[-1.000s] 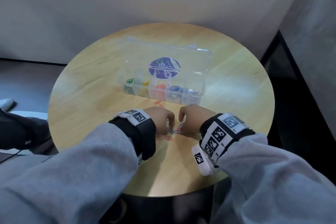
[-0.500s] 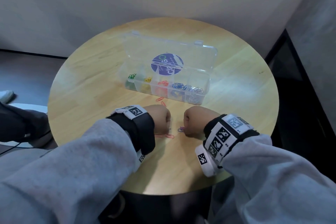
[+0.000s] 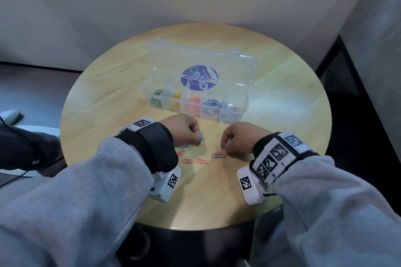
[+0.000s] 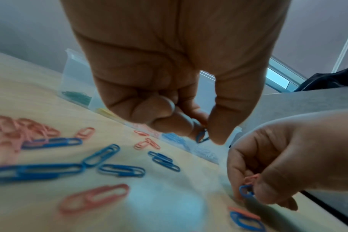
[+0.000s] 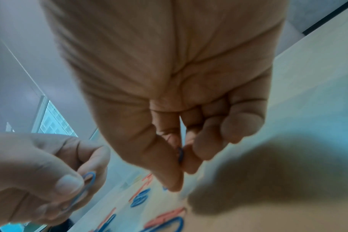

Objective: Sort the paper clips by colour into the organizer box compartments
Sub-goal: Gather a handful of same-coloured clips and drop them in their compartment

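The clear organizer box (image 3: 244,95) stands open at the table's middle, its compartments holding green, yellow, red, blue and silver clips. Several loose red and blue paper clips (image 3: 219,155) lie in front of it. My left hand (image 3: 198,140) hovers over them and pinches a blue clip (image 4: 202,137) between thumb and fingertips. My right hand (image 3: 224,146) pinches another blue clip (image 5: 180,154). In the left wrist view a red clip (image 4: 251,179) also sits in the right hand's fingers. Both hands stay just in front of the box.
The round wooden table (image 3: 108,97) stands against a pale wall. The box lid (image 3: 201,65) with a purple sticker lies open behind the compartments. A dark object (image 3: 19,147) sits past the table's left edge, and a dark gap runs along the right.
Both hands have drawn apart, and loose red and blue clips now show on the table between them. Each hand now holds a clip just off the table.
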